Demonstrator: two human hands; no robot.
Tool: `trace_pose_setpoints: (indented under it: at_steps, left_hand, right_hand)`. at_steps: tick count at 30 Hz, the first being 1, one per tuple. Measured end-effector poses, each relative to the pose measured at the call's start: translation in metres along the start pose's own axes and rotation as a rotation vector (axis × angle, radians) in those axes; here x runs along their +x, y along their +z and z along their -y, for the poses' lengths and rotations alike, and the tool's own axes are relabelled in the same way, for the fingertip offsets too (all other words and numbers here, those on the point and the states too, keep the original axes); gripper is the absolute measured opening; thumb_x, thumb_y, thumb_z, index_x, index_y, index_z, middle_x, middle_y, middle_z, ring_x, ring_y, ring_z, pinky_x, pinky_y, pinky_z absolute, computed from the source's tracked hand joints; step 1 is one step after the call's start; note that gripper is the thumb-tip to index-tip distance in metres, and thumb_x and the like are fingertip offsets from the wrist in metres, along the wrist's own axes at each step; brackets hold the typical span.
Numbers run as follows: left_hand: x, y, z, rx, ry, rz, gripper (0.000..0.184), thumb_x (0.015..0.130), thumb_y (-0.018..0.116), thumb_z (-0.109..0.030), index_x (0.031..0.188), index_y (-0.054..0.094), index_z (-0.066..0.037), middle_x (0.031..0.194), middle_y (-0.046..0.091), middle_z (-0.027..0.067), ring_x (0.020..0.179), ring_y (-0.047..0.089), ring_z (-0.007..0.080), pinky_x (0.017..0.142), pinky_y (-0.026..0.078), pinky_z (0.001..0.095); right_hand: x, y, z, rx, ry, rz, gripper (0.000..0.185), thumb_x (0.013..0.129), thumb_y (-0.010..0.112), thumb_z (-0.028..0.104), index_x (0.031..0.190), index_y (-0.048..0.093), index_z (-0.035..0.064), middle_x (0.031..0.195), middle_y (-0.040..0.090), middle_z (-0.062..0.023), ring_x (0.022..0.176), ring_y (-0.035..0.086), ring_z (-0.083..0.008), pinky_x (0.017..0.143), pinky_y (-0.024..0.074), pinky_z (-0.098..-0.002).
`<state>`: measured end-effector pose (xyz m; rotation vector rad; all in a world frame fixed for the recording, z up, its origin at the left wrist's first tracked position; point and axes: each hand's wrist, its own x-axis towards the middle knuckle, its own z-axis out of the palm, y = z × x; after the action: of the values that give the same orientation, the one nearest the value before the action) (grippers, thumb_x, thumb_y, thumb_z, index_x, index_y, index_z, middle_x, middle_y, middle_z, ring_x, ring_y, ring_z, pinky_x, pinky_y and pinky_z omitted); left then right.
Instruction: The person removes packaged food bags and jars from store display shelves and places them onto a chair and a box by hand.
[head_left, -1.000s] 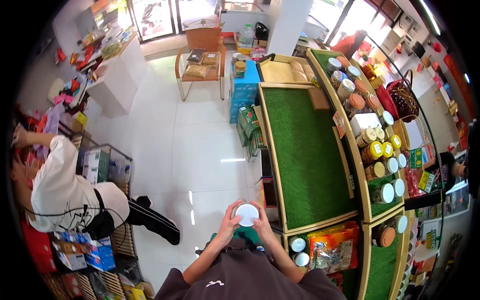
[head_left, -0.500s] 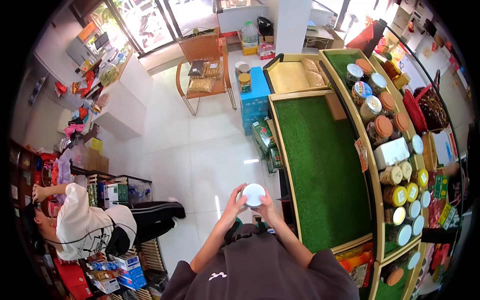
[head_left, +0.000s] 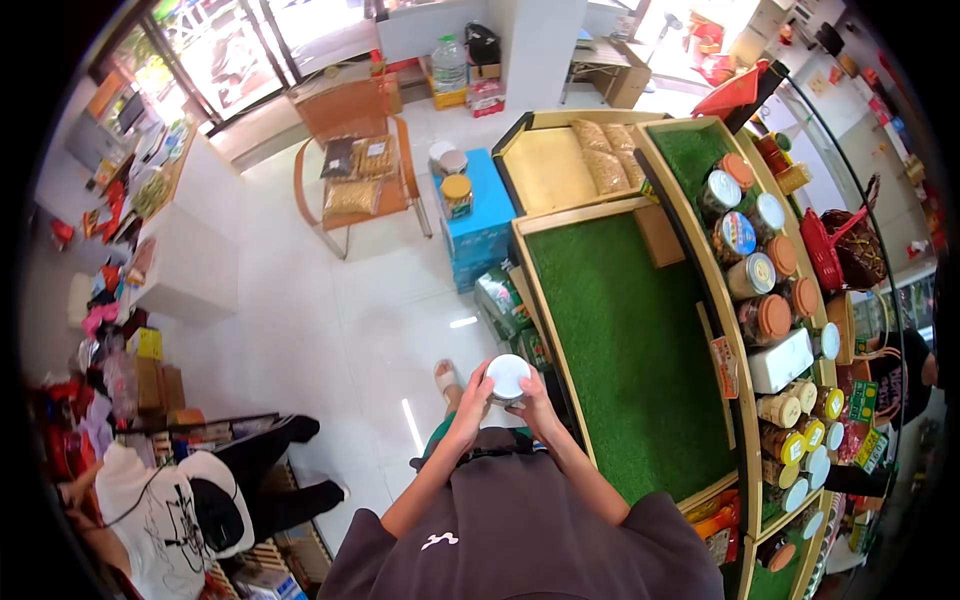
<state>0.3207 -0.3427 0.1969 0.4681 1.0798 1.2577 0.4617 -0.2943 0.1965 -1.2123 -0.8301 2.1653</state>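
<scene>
Between my two hands, in front of my body, is a jar with a white lid (head_left: 508, 377), seen from above. My left hand (head_left: 474, 397) grips its left side and my right hand (head_left: 538, 402) its right side, fingers wrapped round it. The lid hides most of the jar's body and what it contains. Just right of my hands runs the wooden edge of a display bin lined with green turf (head_left: 640, 370).
Lidded jars (head_left: 768, 318) line the raised shelf at right. A blue box (head_left: 478, 225) carries several jars, beside a chair (head_left: 350, 215) holding bagged goods. Packed bags (head_left: 600, 160) lie in a wooden tray. Another person (head_left: 180, 510) is at lower left.
My view has turned and shifted, so the chair and blue box appear further left and lower. A foot now shows below. Both hands still hold the jar. The other person appears lower.
</scene>
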Motion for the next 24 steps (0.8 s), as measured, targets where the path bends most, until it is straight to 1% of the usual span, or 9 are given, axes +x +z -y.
trace_pose_setpoints:
  at_steps: [1,3,5,6,10,15,20,21,24]
  left_hand:
    - [0.013,-0.009,-0.007,-0.002,-0.003,0.020,0.056,0.094,0.046,-0.036,0.140,0.030,-0.009,0.141,0.033,0.0087,0.132,0.029,0.0232,0.108,0.022,0.0353]
    - [0.029,-0.018,-0.052,0.215,0.016,-0.059,0.053,0.095,0.044,-0.031,0.139,0.033,-0.004,0.137,0.040,0.0085,0.130,0.031,0.0190,0.108,0.021,0.0295]
    - [0.057,-0.040,-0.067,0.155,0.026,-0.013,0.051,0.094,0.044,-0.029,0.138,0.035,-0.005,0.137,0.040,0.0091,0.130,0.033,0.0187,0.108,0.022,0.0307]
    - [0.071,-0.050,-0.073,0.114,0.041,0.008,0.051,0.094,0.044,-0.029,0.138,0.035,-0.004,0.137,0.041,0.0092,0.130,0.033,0.0188,0.108,0.022,0.0308]
    - [0.114,-0.062,-0.114,0.090,-0.023,0.069,0.053,0.094,0.046,-0.029,0.138,0.034,-0.003,0.136,0.041,0.0104,0.129,0.034,0.0190,0.108,0.024,0.0313]
    - [0.182,-0.072,-0.132,0.132,-0.049,0.076,0.057,0.092,0.051,-0.029,0.138,0.033,0.000,0.135,0.042,0.0127,0.127,0.037,0.0188,0.106,0.026,0.0305]
    - [0.248,-0.074,-0.170,0.226,-0.089,0.053,0.056,0.093,0.050,-0.033,0.137,0.035,-0.004,0.135,0.042,0.0097,0.127,0.037,0.0188,0.105,0.028,0.0317]
    - [0.257,-0.075,-0.178,0.227,-0.138,0.032,0.055,0.093,0.049,-0.035,0.138,0.035,-0.006,0.135,0.041,0.0087,0.128,0.036,0.0186,0.106,0.028,0.0322]
    - [0.293,-0.084,-0.200,0.297,-0.075,0.071,0.055,0.093,0.049,-0.036,0.138,0.035,-0.006,0.135,0.041,0.0069,0.128,0.035,0.0173,0.106,0.027,0.0313]
  right_hand:
    - [0.011,0.008,0.009,-0.032,-0.001,-0.023,0.087,0.071,0.059,0.060,0.140,0.026,0.0172,0.137,0.034,-0.0100,0.128,0.032,-0.0289,0.098,0.0277,-0.0565]
    - [0.039,0.027,0.030,-0.055,-0.016,-0.036,0.088,0.071,0.059,0.058,0.141,0.026,0.0163,0.138,0.033,-0.0100,0.128,0.032,-0.0299,0.097,0.0277,-0.0577]
    - [0.065,0.045,0.044,-0.053,-0.039,-0.040,0.087,0.072,0.059,0.057,0.140,0.027,0.0155,0.138,0.034,-0.0096,0.128,0.032,-0.0294,0.097,0.0276,-0.0578]
    - [0.081,0.049,0.047,-0.014,-0.079,-0.028,0.070,0.077,0.059,0.048,0.135,0.035,0.0190,0.135,0.037,-0.0075,0.124,0.034,-0.0264,0.095,0.0305,-0.0545]
    - [0.123,0.066,0.066,0.024,-0.087,-0.069,0.072,0.076,0.060,0.048,0.136,0.034,0.0178,0.135,0.038,-0.0080,0.124,0.035,-0.0258,0.094,0.0322,-0.0531]
    - [0.178,0.071,0.094,0.135,-0.041,-0.130,0.076,0.075,0.060,0.051,0.137,0.032,0.0166,0.132,0.041,-0.0070,0.122,0.039,-0.0256,0.092,0.0349,-0.0511]
    - [0.249,0.073,0.123,0.150,-0.041,-0.118,0.072,0.077,0.058,0.048,0.137,0.033,0.0184,0.134,0.038,-0.0075,0.125,0.035,-0.0274,0.092,0.0308,-0.0560]
    - [0.263,0.074,0.129,0.161,-0.074,-0.101,0.069,0.078,0.058,0.047,0.136,0.034,0.0186,0.132,0.040,-0.0064,0.123,0.038,-0.0258,0.090,0.0343,-0.0513]
    - [0.293,0.081,0.158,0.197,-0.105,-0.069,0.063,0.079,0.058,0.043,0.133,0.038,0.0182,0.126,0.046,-0.0045,0.113,0.047,-0.0216,0.083,0.0406,-0.0391]
